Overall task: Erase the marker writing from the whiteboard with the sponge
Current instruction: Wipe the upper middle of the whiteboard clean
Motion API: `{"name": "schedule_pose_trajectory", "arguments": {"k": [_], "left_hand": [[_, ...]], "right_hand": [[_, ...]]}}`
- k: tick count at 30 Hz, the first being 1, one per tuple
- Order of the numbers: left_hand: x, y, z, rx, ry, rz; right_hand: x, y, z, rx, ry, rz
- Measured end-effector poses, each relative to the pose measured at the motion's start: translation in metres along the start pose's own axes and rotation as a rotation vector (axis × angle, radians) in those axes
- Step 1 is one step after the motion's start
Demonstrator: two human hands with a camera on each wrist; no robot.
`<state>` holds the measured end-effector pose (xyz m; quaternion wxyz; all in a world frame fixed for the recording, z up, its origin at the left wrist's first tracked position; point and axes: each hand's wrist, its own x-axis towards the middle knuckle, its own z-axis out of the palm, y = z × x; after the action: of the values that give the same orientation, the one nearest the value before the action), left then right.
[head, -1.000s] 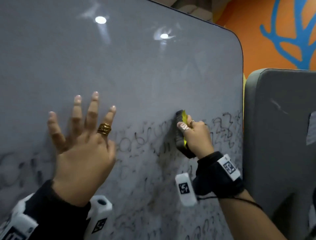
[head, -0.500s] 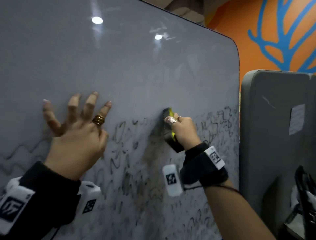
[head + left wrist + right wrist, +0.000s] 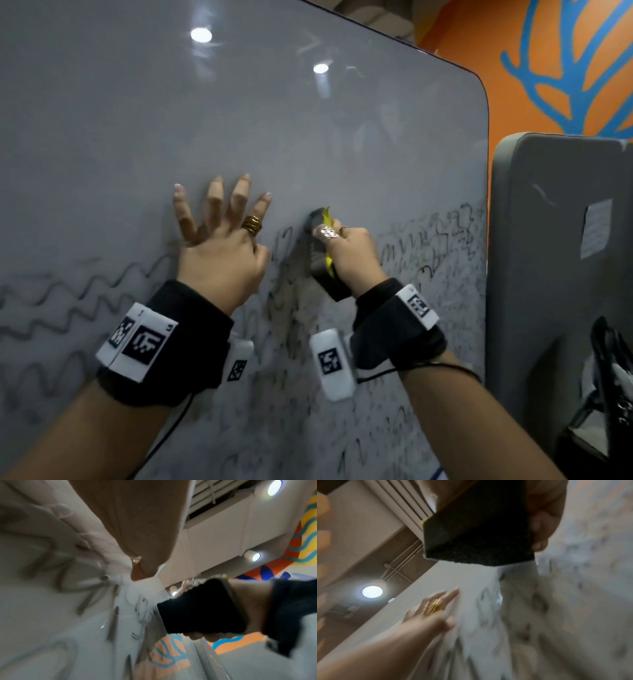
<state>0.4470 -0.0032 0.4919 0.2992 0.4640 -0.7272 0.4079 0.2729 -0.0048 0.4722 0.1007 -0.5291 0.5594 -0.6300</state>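
Note:
A big grey whiteboard stands upright in front of me, its lower half covered in black marker scribbles and smears. My right hand grips a black sponge with a yellow layer and holds its black face flat against the board. The sponge fills the top of the right wrist view, the sponge is dark in the left wrist view. My left hand, with a gold ring, lies flat on the board just left of the sponge, fingers spread.
A grey padded panel with a paper note stands right of the board's edge. Behind it is an orange wall with blue branches. A dark bag hangs at the lower right.
The sponge has slid leftward across the scribbles, leaving a smeared streak. The view has shifted, and my left hand and the sponge are now much closer together.

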Motion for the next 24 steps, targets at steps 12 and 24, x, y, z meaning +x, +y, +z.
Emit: {"name": "schedule_pose_trajectory", "arguments": {"k": [12, 24], "left_hand": [[-0.052, -0.053, -0.014, -0.105, 0.074, -0.158], [-0.064, -0.08, -0.022, 0.003, 0.019, 0.0]], "right_hand": [[-0.046, -0.027, 0.031, -0.128, 0.013, -0.017], [-0.023, -0.02, 0.007, -0.221, 0.168, 0.135]]}}
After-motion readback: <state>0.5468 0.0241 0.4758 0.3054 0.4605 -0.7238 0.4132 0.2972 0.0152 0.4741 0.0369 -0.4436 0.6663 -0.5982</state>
